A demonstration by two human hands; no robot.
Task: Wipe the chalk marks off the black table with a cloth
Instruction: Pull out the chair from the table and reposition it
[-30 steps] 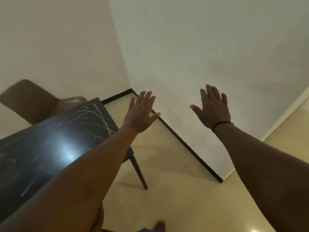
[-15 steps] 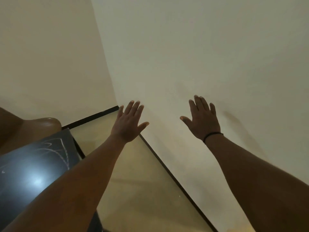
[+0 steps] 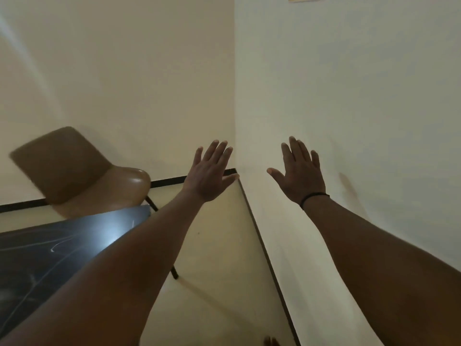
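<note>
The black table (image 3: 45, 253) fills the lower left, glossy, with faint white chalk marks (image 3: 56, 247) and a bright light reflection on its top. My left forearm crosses over its near right part. My left hand (image 3: 209, 176) is held out in the air with straight fingers, palm down, holding nothing, to the right of the table's far corner. My right hand (image 3: 299, 173) is stretched out the same way near the right wall, a black band on its wrist. No cloth is in view.
A brown chair (image 3: 82, 176) stands behind the table against the back wall. Cream walls meet in a corner ahead, with a black skirting (image 3: 264, 248) along the tiled floor (image 3: 219, 270). A table leg (image 3: 174, 272) stands on the floor. A foot's toes (image 3: 270, 342) show at the bottom edge.
The view has swung back left and up: the chair and more of the table have come into sight. Both hands stay spread and empty, now a little higher in the frame.
</note>
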